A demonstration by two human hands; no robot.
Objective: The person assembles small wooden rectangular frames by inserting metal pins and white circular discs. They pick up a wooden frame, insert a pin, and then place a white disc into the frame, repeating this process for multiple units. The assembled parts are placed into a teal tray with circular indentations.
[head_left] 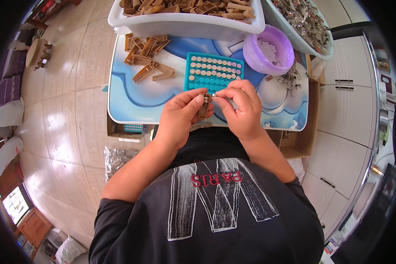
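Over the near edge of the table, my left hand [176, 115] grips a small brown plastic casing [203, 111], with the thumb on its side. Tiny light and metallic-looking details show inside the casing's upper part. The fingertips of my right hand [243, 111] are pinched together at the casing's top right corner. A tiny silvery piece shows at those fingertips; its kind is too small to make out. Just beyond both hands lies a teal tray [187, 70] with rows of small round, pale metallic discs. Its nearer rows show bare teal round slots.
Loose brown casings [147, 47] lie at the table's far left. Behind stands a white bin [184, 27] full of similar casings. A purple bowl [250, 56] with white pieces and a bin of metal parts [301, 22] are at the far right. Cabinets [341, 105] stand right.
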